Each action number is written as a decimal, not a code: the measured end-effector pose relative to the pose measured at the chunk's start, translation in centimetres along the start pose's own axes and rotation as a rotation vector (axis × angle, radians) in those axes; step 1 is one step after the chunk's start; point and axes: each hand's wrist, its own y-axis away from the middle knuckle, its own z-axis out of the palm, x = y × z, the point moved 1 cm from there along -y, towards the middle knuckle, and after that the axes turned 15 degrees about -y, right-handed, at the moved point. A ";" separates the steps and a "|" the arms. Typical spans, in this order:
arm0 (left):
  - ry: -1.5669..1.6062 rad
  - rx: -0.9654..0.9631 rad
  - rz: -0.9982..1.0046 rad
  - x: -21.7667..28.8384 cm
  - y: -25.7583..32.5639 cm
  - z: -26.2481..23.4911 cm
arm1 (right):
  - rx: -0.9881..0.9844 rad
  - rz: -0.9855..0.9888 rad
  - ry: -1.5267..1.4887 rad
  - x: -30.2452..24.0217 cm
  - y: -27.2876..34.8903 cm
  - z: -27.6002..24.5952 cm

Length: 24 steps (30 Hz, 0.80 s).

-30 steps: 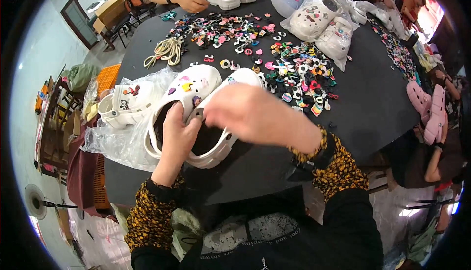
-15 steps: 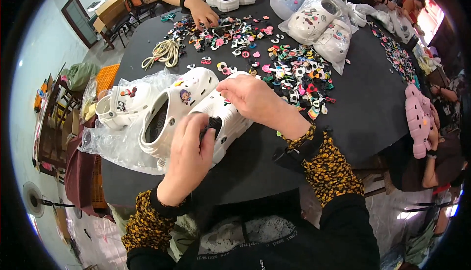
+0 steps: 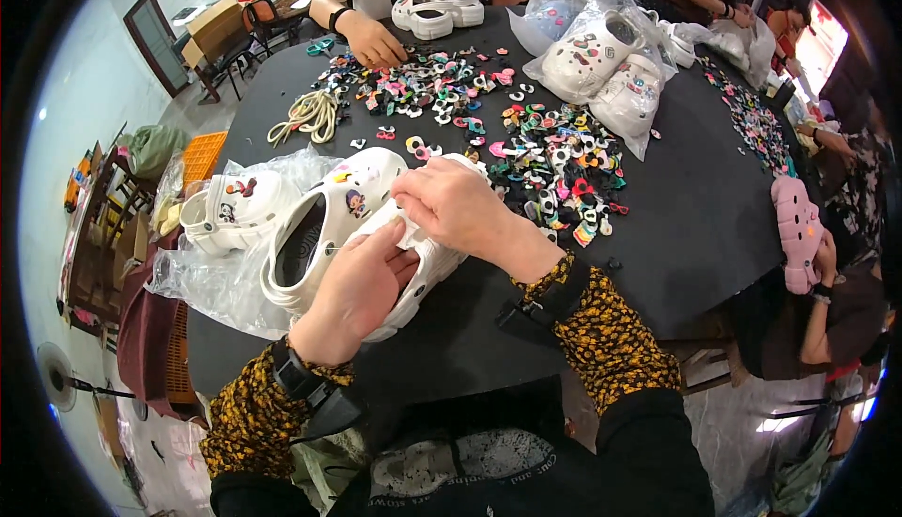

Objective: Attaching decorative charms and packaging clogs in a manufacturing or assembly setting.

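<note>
- Clog (image 3: 413, 263), white, lying on its side near the front of the dark surface (image 3: 695, 226), right up against a second white clog (image 3: 329, 221) whose opening faces up with a couple of little charms stuck on top.
- left hand (image 3: 352, 291) is now wrapped over the clog's lower flank, fingers folded onto the strap end. Half a second back it was lower down with something small and black pinched at the fingertips; can't see that black bit anymore, it's under the fingers if it's there at all.
- right hand (image 3: 460, 207) has slid back from the toe and sits clamped over the top edge, thumb side meeting the left. So both hands closed on the same shoe, pressed together. Looks to me like something's being pushed in or squeezed right at that spot, not just carried about.
- Just left, a bagged pair of clogs (image 3: 230, 211) on crinkly clear plastic, untouched.
- Behind the shoes, a big scatter of colourful charms (image 3: 554, 164) across the middle, plus a coil of pale cord (image 3: 305, 117).
- Far side: more bagged clogs (image 3: 611, 61), and another person's hand (image 3: 371, 42) picking through charms; it's moved a bit nearer their body than before.
- Right edge, someone is holding a pink clog (image 3: 799, 230).
</note>
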 end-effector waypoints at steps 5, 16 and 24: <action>0.063 0.010 0.073 -0.7 -1.2 1.3 | 0.018 0.012 -0.033 -0.3 0.1 -0.4; 0.179 -0.027 0.082 -1.0 -0.5 2.1 | 0.118 -0.072 0.088 -1.6 0.1 -0.7; 0.290 0.005 0.104 -1.6 -0.2 2.0 | 0.177 -0.198 0.104 -2.0 -0.2 -0.4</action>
